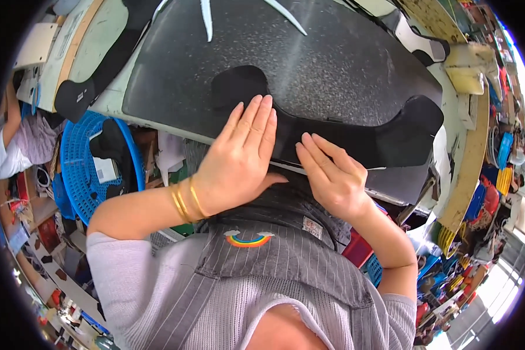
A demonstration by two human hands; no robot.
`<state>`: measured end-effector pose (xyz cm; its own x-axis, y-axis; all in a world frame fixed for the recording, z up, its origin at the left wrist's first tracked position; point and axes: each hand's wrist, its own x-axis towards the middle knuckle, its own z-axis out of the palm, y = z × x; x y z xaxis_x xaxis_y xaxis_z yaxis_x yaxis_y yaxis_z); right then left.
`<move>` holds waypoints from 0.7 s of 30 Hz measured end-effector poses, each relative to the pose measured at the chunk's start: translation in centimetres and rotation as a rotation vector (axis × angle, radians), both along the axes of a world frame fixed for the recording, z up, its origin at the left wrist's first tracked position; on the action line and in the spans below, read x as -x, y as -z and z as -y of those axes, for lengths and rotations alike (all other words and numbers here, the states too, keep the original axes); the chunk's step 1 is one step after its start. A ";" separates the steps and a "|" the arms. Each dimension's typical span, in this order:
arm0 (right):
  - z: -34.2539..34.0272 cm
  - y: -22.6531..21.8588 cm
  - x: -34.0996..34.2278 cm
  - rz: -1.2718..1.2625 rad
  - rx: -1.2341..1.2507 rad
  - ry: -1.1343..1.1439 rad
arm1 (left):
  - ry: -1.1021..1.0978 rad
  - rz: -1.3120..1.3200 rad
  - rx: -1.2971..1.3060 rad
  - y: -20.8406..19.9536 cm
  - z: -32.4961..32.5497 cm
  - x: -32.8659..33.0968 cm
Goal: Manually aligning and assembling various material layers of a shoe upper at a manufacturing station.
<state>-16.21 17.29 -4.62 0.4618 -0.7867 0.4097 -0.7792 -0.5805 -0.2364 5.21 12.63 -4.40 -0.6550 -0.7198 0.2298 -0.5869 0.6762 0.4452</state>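
A black curved flat piece [411, 134], widened at both ends and resembling soft fabric or foam, lies across the near part of a dark speckled slab [181, 76]. My left hand [239, 160] rests on its left part, fingers stretched out and pointing away from me. The right hand [335, 175] lies at the piece's near edge around the middle, fingers straight and slanting up to the left. Both palms face down, so what is under them is hidden. I see no object gripped in either hand.
Two pale curved strips [206, 20] lie at the slab's far side. Another black piece [79, 96] lies left of the slab. A blue basket [79, 169] below holds black pieces. A co-worker's arm [11, 111] shows at far left. A yellowish block [469, 79] stands right.
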 end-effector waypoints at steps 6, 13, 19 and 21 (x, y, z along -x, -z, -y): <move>-0.5 -0.4 3.8 -0.107 0.026 -0.178 | 0.280 0.216 0.039 -0.6 1.1 -1.3; -0.5 0.3 5.2 0.146 -0.135 -0.212 | 0.333 -0.091 0.065 -0.4 1.5 4.3; -2.0 -1.6 10.0 0.029 -0.287 0.073 | 0.410 0.282 0.215 -3.2 0.1 6.8; -2.2 -1.2 10.2 0.027 -0.258 0.078 | 0.458 0.179 0.232 -1.3 -0.1 7.7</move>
<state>-26.36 19.50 -3.45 0.3868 -0.8997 0.2024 -0.8107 -0.4364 -0.3903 -2.54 12.72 -3.14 -0.9333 -0.2949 0.2050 -0.2618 0.9493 0.1739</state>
